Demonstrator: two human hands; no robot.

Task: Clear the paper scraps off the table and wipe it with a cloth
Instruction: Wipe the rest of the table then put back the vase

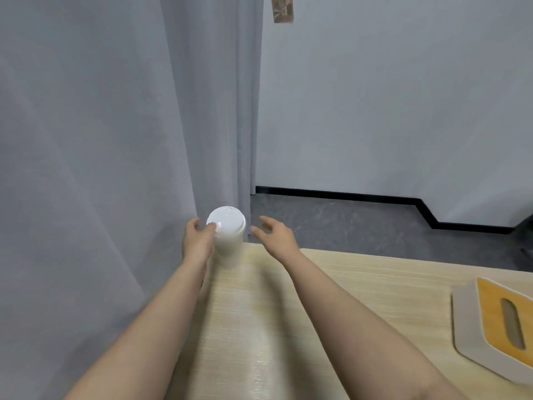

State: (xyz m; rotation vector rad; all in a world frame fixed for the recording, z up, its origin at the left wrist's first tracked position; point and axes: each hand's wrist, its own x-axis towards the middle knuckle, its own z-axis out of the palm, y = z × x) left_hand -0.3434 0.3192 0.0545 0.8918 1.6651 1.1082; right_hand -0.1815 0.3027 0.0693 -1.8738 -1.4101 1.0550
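While no paper scraps or cloth show anywhere in view, the pale wood-grain counter (288, 313) carries a white lidded paper cup (227, 238) standing upright at its far left corner, close to the grey curtain (115, 140). The left hand (199, 236) grips the cup's side, thumb up at the lid's rim. The right hand (274, 232) hovers just beside the cup, fingers spread, touching nothing. A beige tissue box with a yellow wooden lid (496, 324) sits at the counter's right edge.
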